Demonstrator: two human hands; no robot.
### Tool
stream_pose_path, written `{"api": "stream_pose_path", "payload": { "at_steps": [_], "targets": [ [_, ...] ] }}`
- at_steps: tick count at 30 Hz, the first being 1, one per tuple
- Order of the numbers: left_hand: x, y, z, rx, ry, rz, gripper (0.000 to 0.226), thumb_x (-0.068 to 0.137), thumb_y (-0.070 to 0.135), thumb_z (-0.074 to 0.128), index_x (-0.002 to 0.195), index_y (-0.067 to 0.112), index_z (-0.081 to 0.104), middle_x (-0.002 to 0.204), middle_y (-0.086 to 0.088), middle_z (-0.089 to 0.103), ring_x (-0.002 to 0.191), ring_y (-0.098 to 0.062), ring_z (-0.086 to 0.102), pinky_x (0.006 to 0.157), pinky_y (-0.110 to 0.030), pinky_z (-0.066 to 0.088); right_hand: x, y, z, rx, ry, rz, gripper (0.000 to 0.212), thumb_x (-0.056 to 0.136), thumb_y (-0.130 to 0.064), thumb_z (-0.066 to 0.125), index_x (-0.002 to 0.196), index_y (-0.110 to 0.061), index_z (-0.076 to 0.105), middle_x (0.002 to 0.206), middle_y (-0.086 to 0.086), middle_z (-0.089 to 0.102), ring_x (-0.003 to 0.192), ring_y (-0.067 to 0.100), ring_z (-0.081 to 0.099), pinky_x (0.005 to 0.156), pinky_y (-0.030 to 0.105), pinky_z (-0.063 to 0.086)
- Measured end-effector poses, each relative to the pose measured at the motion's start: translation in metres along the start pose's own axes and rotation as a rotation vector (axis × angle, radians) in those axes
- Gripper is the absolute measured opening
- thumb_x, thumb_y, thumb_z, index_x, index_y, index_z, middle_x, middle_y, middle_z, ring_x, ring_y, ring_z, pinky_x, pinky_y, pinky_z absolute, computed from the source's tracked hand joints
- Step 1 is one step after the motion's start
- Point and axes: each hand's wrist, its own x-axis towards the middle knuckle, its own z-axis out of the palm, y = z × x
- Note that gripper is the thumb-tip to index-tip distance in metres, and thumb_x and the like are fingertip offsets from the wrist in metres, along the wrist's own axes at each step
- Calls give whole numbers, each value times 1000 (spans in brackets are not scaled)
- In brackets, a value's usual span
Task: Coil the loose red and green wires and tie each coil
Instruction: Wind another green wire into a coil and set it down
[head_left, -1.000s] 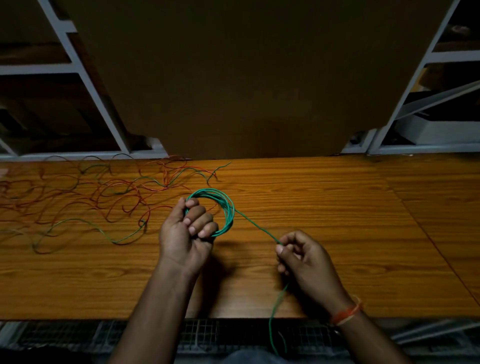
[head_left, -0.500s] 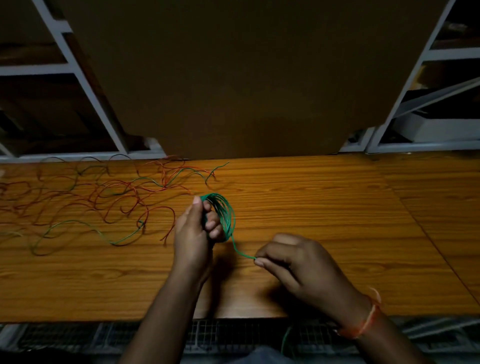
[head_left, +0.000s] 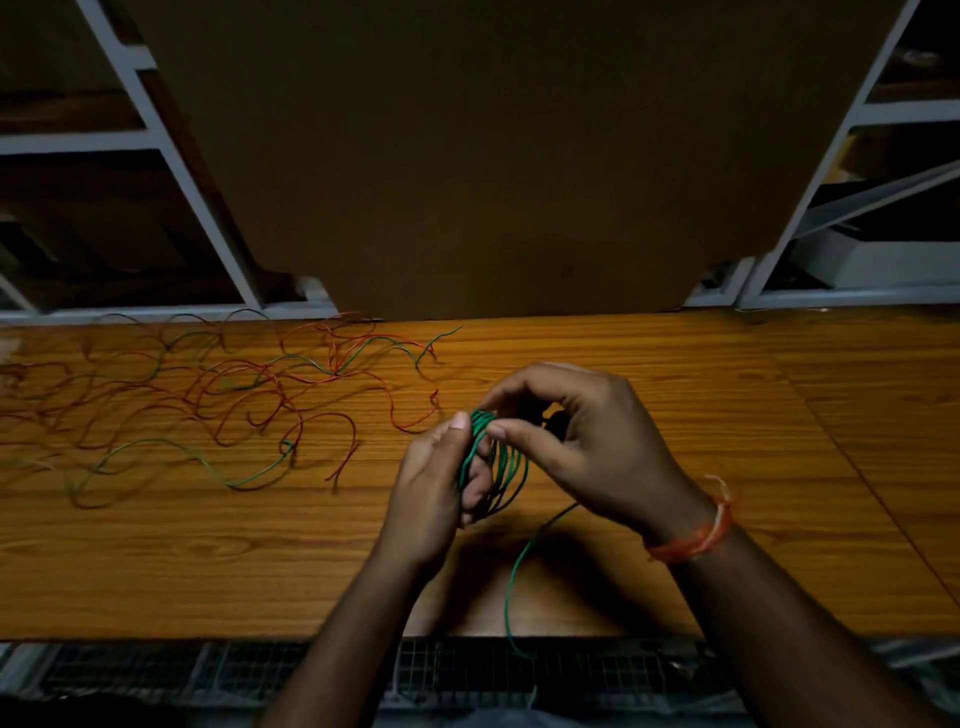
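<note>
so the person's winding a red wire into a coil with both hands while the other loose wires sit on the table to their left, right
Not quite: the head view shows the coil held by the left hand and right hand is green, not red. The rest holds: the loose wires lie on the table to the left.

Green coil, red loose wires, orange wristband

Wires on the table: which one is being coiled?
The green wire looped between both hands; the other red and green wires lie loose to the left.
</note>
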Motion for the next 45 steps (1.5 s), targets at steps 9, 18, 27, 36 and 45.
{"api": "stream_pose_path", "payload": {
  "at_steps": [9, 18, 27, 36, 45],
  "targets": [
    [0, 2, -5, -203, -138, -114, 32, 96, 41, 49, 75, 18, 57, 55, 4, 18, 48, -7, 11, 47, -22, 10, -12, 33, 17, 78, 122, 200, 11, 93, -30, 69, 101, -23, 73, 95, -12, 68, 89, 10, 65, 76, 36, 54],
    [0, 6, 5, -449, -255, -246, 31, 97, 41, 50, 75, 18, 50, 51, 8, 22, 41, -7, 11, 43, -20, 9, -30, 32, 40, 13, 203, 281, 48, 105, -50, 30, 73, -23, 54, 62, -5, 54, 57, 14, 53, 54, 43, 42],
    [5, 8, 1, -722, -177, -325, 30, 101, 34, 48, 75, 19, 50, 47, 11, 27, 40, -3, 11, 37, -16, 14, -43, 45, 40, 183, 144, 309, 47, 108, -47, 35, 82, -13, 55, 68, 2, 56, 59, 16, 52, 56, 41, 40],
    [23, 9, -45, -966, 180, -168, 36, 106, 31, 36, 73, 21, 47, 45, 8, 27, 33, -5, 25, 35, -16, 19, -101, 85, 35, 71, 239, 552, 17, 89, -14, 75, 91, -26, 64, 69, -9, 62, 56, 6, 55, 53, 27, 44],
    [28, -14, -28, -582, 328, -58, 29, 109, 32, 36, 85, 19, 47, 53, 10, 33, 39, -1, 28, 39, -17, 26, -94, 51, 14, -379, -257, 70, 17, 98, -46, 51, 95, -31, 60, 85, -10, 60, 77, 14, 63, 62, 30, 50]
  ]
}}
